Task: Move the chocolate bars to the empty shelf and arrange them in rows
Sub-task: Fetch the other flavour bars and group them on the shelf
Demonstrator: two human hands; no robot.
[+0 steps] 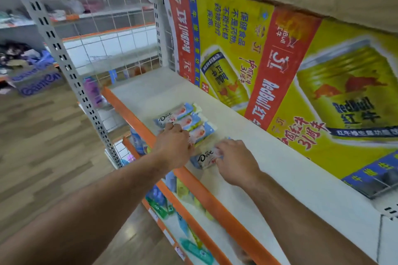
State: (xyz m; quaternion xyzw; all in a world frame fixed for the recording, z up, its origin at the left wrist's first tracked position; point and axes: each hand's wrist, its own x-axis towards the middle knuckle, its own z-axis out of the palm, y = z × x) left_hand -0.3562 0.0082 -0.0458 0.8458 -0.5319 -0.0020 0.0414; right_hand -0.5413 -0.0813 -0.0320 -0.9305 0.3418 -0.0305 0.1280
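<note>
Showing a white shelf (pixel 277 163) with an orange front rail (pixel 131 116), on which a row of three Dove chocolate bars (pixel 187 119) lies flat, side by side and touching, near the front edge. A fourth Dove bar (pixel 203 158) lies just beside the row, on its near side, not quite aligned with it. The left hand (pixel 174 148) rests over the near ends of the row, fingers bent downward onto the wrappers; whether they grip cannot be told. The right hand (pixel 235 162) holds the fourth Dove bar against the shelf, fingers curled over its right half and thumb at its edge. Red Bull cartons (pixel 280 66) stand along the back of the shelf. Packaged goods (pixel 161 202) fill the lower shelves; a perforated upright (pixel 62 56) and wooden floor (pixel 43 135) appear at left.
</note>
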